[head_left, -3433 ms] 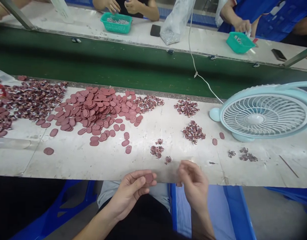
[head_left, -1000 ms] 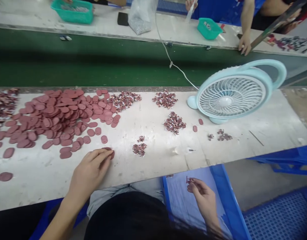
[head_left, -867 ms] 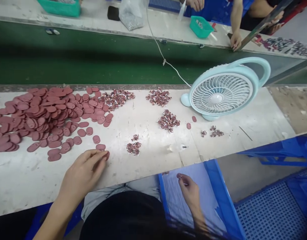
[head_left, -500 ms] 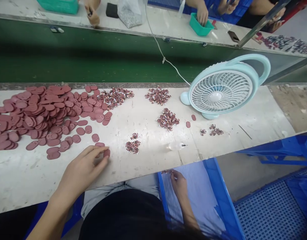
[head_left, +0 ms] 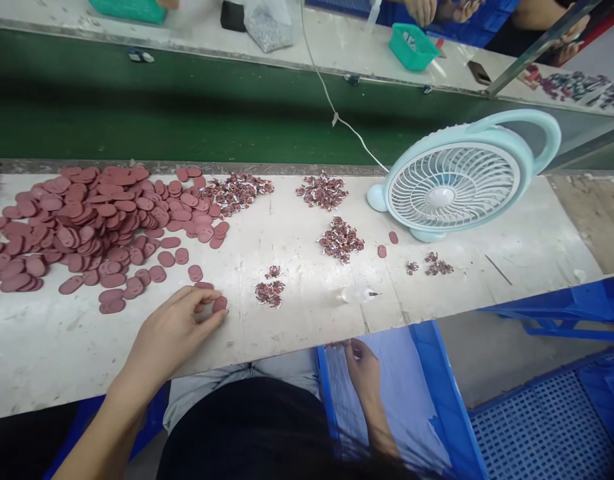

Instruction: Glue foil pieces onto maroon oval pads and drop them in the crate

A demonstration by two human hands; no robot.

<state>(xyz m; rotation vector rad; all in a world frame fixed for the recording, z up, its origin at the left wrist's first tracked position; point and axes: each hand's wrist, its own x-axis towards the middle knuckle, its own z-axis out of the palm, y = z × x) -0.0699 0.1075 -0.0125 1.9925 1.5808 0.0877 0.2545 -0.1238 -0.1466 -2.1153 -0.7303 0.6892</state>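
Observation:
My left hand (head_left: 174,330) rests low over the white table, thumb and fingertips closed around a dark red oval piece (head_left: 219,305). Another oval partly shows behind its fingers. To the left spreads a large heap of such flat ovals (head_left: 87,220), some with small holes. My right hand (head_left: 365,373) is down over a blue crate (head_left: 449,387) lined with a pale sheet, its fingers pinched together. Small reddish-brown bits lie at its fingertips by the crate's edge; what the pinch holds is too small to make out. A small pile of reddish-brown parts (head_left: 270,293) sits right of my left hand.
More piles of small parts (head_left: 341,240) dot the table. A light blue fan (head_left: 451,183) stands at the back right, its white cord running up. A clear bottle with a dark tip (head_left: 357,294) lies near the front edge. Across the gap, people work at another bench (head_left: 331,50).
The view has shifted slightly, so the tabletop things appear further right. My hands keep nearly the same poses. Across the gap, a co-worker's hand has come out of the green basket.

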